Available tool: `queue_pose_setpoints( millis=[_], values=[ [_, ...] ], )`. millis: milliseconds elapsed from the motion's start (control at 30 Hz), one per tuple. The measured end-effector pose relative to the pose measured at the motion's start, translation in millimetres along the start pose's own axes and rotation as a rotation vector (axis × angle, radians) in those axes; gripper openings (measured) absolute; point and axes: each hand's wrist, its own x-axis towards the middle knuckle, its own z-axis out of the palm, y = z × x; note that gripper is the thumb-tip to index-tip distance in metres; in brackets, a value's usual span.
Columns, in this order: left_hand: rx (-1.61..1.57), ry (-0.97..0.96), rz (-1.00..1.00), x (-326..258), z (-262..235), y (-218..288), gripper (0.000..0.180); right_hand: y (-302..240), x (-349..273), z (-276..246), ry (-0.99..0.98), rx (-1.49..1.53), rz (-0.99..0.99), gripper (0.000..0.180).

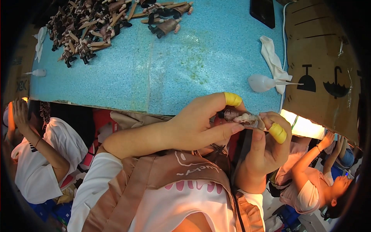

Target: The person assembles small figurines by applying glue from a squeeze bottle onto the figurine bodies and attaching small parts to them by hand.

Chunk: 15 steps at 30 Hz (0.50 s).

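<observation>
A small painted figurine (pixel 244 117) in brown and pale tones lies sideways between my hands, just in front of the table's near edge. My left hand (pixel 206 121) is closed on one end of it, thumb pressed along its side. At the other end, the fingertips of my right hand (pixel 268 149) pinch it. Yellow tape wraps a finger on each hand. Fingers cover parts of the figurine, so its full shape cannot be made out.
On the blue table (pixel 162 73), similar figurines with flat wooden sticks form a pile (pixel 91 27) at the far left. A white dropper bottle (pixel 262 83) and a white cloth (pixel 272 58) lie at the right, below a dark phone-like slab (pixel 262 13). Cardboard (pixel 324 50) borders the right side; co-workers (pixel 309 181) sit on both sides.
</observation>
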Motion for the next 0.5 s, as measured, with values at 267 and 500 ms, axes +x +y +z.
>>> queue_pose_setpoints(
  millis=[267,500],
  values=[
    [0.355,0.112,0.363,9.3,-2.1,-7.0,0.033,0.0,6.0,-5.9,-0.092,-0.169,-0.036,0.022],
    [0.337,0.055,0.303,9.4,-0.7,-9.8,0.029,5.7,6.5,-9.2,-0.052,-0.032,0.045,0.023]
  ],
)
